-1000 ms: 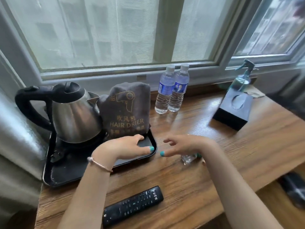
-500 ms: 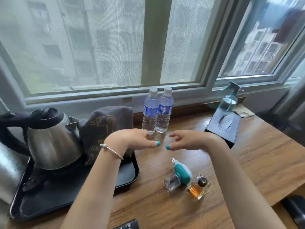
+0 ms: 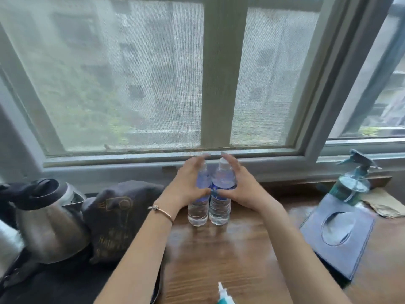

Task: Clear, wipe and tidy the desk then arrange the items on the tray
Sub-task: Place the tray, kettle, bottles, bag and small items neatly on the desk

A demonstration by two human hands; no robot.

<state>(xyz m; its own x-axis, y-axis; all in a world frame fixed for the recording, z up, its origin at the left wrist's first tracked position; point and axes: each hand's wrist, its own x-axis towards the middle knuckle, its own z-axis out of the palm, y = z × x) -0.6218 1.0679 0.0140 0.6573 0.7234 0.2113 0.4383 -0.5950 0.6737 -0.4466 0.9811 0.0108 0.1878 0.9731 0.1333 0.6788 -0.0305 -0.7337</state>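
Left hand (image 3: 188,185) and right hand (image 3: 240,186) clasp two water bottles (image 3: 210,207); kettle (image 3: 47,218) left, tissue box (image 3: 341,235) right.

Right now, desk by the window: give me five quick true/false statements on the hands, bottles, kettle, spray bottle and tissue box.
1. Each hand wraps one water bottle: the left hand on the left bottle, the right hand on the right bottle. True.
2. The two bottles lie on their sides. False: both stand upright, side by side on the desk.
3. The kettle stands on the dark tray at the left. True.
4. The spray bottle is left of the kettle. False: it is at the far right, behind the tissue box.
5. The tissue box sits on the tray. False: it rests on the desk, right of the bottles.
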